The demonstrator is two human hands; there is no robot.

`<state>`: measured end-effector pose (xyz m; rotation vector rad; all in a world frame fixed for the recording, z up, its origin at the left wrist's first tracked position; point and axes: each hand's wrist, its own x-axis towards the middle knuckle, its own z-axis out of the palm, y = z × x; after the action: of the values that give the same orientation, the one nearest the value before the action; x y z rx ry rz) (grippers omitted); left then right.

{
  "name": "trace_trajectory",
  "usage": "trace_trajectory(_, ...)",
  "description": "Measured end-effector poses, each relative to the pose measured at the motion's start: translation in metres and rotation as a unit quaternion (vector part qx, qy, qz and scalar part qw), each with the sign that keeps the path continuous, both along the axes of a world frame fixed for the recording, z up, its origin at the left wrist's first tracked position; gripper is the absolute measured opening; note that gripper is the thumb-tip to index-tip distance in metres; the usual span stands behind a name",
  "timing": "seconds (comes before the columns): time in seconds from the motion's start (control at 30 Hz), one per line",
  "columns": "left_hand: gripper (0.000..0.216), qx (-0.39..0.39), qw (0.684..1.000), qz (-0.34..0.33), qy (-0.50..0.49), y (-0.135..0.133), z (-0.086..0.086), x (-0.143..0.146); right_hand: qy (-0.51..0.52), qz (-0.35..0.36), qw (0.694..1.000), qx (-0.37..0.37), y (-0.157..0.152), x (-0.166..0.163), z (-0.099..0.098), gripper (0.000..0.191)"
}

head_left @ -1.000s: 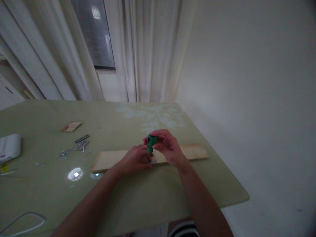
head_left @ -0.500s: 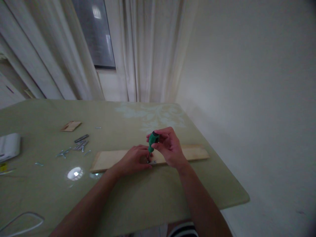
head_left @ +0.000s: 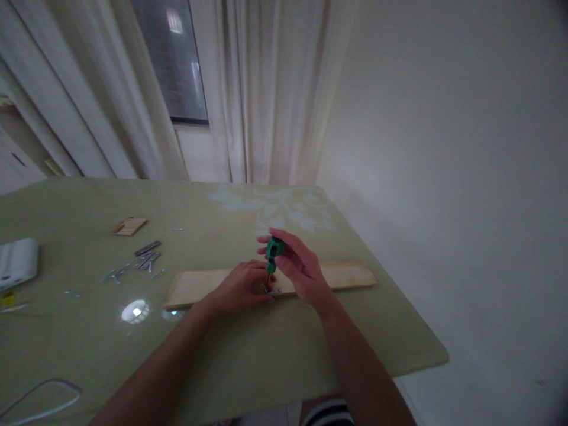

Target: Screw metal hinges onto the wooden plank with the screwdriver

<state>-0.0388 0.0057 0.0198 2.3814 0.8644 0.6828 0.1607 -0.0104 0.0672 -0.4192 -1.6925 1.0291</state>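
Head view: we see the right hand (head_left: 298, 267) closed around a short green-handled screwdriver (head_left: 272, 251), fingers wrapped over the top of the handle so that the tool stands nearly upright, its thin shaft pointing down at a small silvery metal bracket (head_left: 276, 291). That bracket lies at the near edge of a long pale wooden board (head_left: 348, 274), which lies flat and crosswise on the olive-green table (head_left: 266, 355). The left hand (head_left: 241, 289) rests on the board just beside the tip, palm down. We judge it is there to keep the board and bracket from shifting, but we cannot tell whether its fingertips pinch anything, since they are hidden against the shaft. The upright hold, we think, keeps pressure straight down through the tip. Well apart to the left lies a scatter of loose grey metal screws and fittings (head_left: 144, 261), with a small flat wooden offcut (head_left: 128, 226) beyond them and a white rounded case (head_left: 16, 264) near the table's left edge, all within arm's reach yet away from the board.
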Motion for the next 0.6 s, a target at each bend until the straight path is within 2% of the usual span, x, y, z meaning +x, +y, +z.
trace_trajectory(0.07, 0.017, 0.003, 1.0, -0.001, 0.003, 0.0, 0.0, 0.0, 0.014, -0.018, 1.0, 0.0, 0.0, -0.003, -0.002, 0.044)
trace_trajectory(0.2, 0.019, -0.003, 1.0, -0.003, -0.003, 0.001, 0.0, 0.0, 0.039, -0.145, 0.985, 0.085, 0.004, -0.009, -0.009, 0.045)
trace_trajectory(0.27, 0.02, -0.021, 1.0, -0.013, -0.017, 0.001, 0.0, 0.0, 0.046, -0.169, 0.979, 0.104, 0.006, -0.008, -0.011, 0.047)
trace_trajectory(0.37, 0.018, -0.074, 0.994, -0.03, -0.07, 0.001, 0.0, -0.001, 0.057, -0.121, 0.989, 0.066, 0.008, -0.002, -0.008, 0.041)
trace_trajectory(0.5, 0.024, -0.163, 0.973, 0.015, -0.162, -0.001, -0.002, -0.002, 0.083, -0.027, 0.996, -0.003, 0.009, 0.004, -0.002, 0.033)
trace_trajectory(0.6, 0.028, -0.201, 0.963, 0.041, -0.177, -0.004, -0.002, -0.003, 0.093, -0.05, 0.994, 0.021, 0.01, 0.0, -0.004, 0.033)
